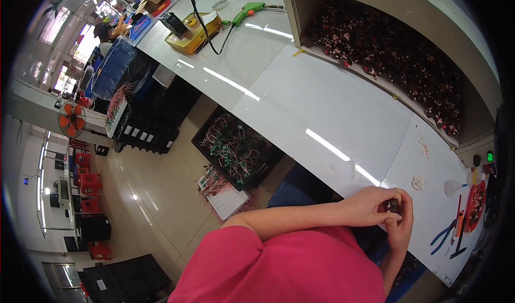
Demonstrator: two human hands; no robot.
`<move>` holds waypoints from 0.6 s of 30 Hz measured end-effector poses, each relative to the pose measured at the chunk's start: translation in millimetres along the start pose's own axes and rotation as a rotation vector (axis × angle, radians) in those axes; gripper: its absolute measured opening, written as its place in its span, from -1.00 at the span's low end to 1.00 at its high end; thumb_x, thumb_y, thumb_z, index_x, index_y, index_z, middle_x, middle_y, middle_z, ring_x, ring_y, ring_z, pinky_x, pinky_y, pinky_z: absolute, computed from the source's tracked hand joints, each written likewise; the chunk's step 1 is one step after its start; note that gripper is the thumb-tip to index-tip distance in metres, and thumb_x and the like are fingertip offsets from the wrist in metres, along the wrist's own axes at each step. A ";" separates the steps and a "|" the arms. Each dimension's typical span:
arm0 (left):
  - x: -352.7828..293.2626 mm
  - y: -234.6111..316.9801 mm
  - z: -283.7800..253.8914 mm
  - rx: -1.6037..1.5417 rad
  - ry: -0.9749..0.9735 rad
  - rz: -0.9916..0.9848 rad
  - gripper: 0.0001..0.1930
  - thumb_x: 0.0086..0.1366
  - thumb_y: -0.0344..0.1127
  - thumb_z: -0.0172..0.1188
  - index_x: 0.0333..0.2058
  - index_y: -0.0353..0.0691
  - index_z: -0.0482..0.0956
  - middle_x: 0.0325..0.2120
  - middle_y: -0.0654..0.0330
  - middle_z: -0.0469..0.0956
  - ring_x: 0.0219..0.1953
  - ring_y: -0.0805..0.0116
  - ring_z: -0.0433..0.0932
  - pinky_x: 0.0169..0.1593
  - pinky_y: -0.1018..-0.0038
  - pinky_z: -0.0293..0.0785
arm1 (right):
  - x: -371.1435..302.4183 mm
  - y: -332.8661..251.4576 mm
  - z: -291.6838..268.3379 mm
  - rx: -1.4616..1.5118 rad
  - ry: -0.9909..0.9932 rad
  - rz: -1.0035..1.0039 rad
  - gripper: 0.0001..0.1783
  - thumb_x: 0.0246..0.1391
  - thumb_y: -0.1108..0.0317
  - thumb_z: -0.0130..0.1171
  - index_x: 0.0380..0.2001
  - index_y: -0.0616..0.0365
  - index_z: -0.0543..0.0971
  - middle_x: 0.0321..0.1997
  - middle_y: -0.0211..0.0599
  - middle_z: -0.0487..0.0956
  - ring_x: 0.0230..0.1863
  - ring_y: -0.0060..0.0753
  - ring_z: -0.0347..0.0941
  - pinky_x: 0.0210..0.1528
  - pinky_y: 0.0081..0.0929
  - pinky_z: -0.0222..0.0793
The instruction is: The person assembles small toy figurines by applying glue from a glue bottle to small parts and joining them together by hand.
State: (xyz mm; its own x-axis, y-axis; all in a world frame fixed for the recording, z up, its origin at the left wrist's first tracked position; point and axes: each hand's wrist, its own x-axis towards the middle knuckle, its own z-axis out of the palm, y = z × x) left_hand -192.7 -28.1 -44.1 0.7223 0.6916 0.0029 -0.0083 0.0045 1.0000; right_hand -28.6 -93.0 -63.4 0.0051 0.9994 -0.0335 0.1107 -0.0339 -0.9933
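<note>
My left hand (369,204) and my right hand (402,221) meet at the near edge of the white table (335,126). Between them is a small dark brown piece (393,206), mostly covered by fingers; its exact kind cannot be made out. Both hands are closed around it, the left from the left side, the right thumb pressed against it from below. Beyond the hands, a crumpled white wad (418,183) lies on the tabletop. A wide shelf opening at the back right holds a heap of similar-looking small dark pieces (381,56) with pale and red bits.
To the right lie blue-handled pliers (443,239), a black-headed tool (458,244), a red tray (475,209) and a clear bottle (454,187). Farther back are a green glue gun (248,12) and yellow box (194,37). A black crate (236,147) of wired parts stands left; another person (107,32) sits far off.
</note>
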 end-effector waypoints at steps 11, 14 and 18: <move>3.2 -3.6 11.6 0.012 -0.010 -0.014 -0.69 0.08 -0.40 0.14 -0.16 -0.26 0.44 -0.34 0.12 0.57 -0.33 0.31 0.54 -0.22 0.48 0.44 | -6.3 0.7 -9.0 -0.027 0.012 0.005 -0.07 -0.20 -0.29 0.30 0.02 0.28 0.31 -0.18 -0.37 0.39 -0.18 -0.54 0.30 -0.11 -0.57 0.26; 4.4 -4.9 15.8 0.008 -0.016 -0.012 -0.69 0.08 -0.39 0.15 -0.15 -0.27 0.44 -0.35 0.12 0.57 -0.33 0.32 0.54 -0.22 0.48 0.44 | -8.5 3.0 -12.4 -0.019 0.023 -0.004 -0.06 -0.19 -0.29 0.30 0.02 0.28 0.31 -0.18 -0.37 0.39 -0.18 -0.54 0.30 -0.11 -0.57 0.26; 5.5 -6.5 23.0 0.013 -0.009 -0.006 -0.69 0.08 -0.38 0.17 -0.16 -0.27 0.44 -0.35 0.12 0.57 -0.32 0.32 0.54 -0.22 0.48 0.44 | -12.4 5.1 -17.7 -0.032 0.023 -0.014 -0.06 -0.19 -0.29 0.29 0.03 0.29 0.31 -0.17 -0.36 0.39 -0.18 -0.54 0.31 -0.10 -0.57 0.26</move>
State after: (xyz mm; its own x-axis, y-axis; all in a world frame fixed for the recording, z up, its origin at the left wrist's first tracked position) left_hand -172.8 -41.0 -50.4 0.7287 0.6848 -0.0032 0.0051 -0.0007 1.0000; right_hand -10.5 -105.6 -66.0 0.0260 0.9995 -0.0172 0.1426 -0.0208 -0.9896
